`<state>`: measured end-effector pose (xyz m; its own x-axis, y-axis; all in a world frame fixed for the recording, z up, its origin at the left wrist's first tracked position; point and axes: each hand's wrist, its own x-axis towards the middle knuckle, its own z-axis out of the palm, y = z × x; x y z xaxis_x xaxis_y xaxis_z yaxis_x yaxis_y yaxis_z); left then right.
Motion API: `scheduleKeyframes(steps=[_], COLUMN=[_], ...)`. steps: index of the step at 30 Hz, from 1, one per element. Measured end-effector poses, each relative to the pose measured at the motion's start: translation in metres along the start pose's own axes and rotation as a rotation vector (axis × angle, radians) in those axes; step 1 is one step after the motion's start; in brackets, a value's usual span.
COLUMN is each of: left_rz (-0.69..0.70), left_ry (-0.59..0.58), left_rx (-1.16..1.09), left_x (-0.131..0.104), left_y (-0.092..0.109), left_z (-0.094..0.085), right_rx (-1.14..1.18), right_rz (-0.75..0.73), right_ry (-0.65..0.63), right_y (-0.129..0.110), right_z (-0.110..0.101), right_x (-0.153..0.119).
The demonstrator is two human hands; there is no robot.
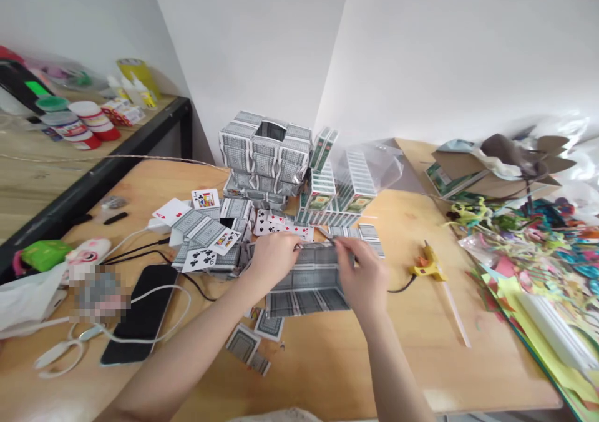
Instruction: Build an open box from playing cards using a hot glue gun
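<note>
In front of me is an open box-like piece built of grey-backed playing cards (309, 278). My left hand (274, 261) is closed, its fingertips pinching the far left edge of this piece. On the far right edge my right hand (365, 277) is closed too, thumb and fingers pressed together. A thin pale sliver near the right fingertips is too small to name. Loose face-up cards (281, 223) lie just beyond my hands. Behind them stands a larger stacked card structure (264, 153) with a square opening on top.
Green-and-white card boxes (337, 191) stand at the back. A yellow glue gun (429, 263) lies right, beside coloured paper and craft bits (552, 235). To the left are spread loose cards (201, 231), a black phone (143, 313) and white cables. Card pieces (243, 342) lie nearer me.
</note>
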<state>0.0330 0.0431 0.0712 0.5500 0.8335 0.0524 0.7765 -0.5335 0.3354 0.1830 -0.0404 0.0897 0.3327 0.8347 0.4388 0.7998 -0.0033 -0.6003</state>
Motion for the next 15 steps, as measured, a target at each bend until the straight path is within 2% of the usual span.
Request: scheduleKeyframes(steps=[1, 2, 3, 5, 6, 7, 9, 11, 13, 15], left_rz=[-0.01, -0.015, -0.003, 0.033, 0.065, 0.103, 0.151, 0.203, 0.24, 0.144], left_ry=[0.044, 0.091, 0.137, 0.226, 0.257, 0.273, 0.275, 0.246, 0.19, 0.183], left_rx=[0.006, 0.014, 0.017, 0.014, 0.004, -0.012, -0.063, -0.167, -0.339, -0.469], left_x=[-0.006, -0.012, -0.017, -0.03, -0.036, -0.042, -0.055, -0.065, -0.069, -0.066], left_y=[0.004, 0.009, 0.014, 0.026, 0.032, 0.037, 0.043, 0.042, 0.035, 0.023], left_z=[-0.005, -0.008, -0.009, -0.008, -0.006, -0.003, 0.0, -0.002, -0.009, -0.014], right_rx=[0.047, 0.141, 0.28, 0.602, 0.753, 0.871, 1.01, 1.089, 1.153, 1.195], right_rz=[0.175, 0.32, 0.424, 0.574, 0.625, 0.671, 0.759, 0.806, 0.799, 0.766], right_ry=[0.071, -0.011, -0.15, -0.335, -0.357, -0.317, -0.189, -0.145, -0.216, -0.331], right_y=[-0.003, -0.005, -0.008, -0.011, -0.012, -0.013, -0.013, -0.012, -0.009, -0.006], right_z=[-0.007, -0.011, -0.012, -0.003, 0.004, 0.012, 0.025, 0.029, 0.026, 0.022], right_x=[-0.007, -0.015, -0.021, -0.031, -0.035, -0.036, -0.037, -0.036, -0.033, -0.031])
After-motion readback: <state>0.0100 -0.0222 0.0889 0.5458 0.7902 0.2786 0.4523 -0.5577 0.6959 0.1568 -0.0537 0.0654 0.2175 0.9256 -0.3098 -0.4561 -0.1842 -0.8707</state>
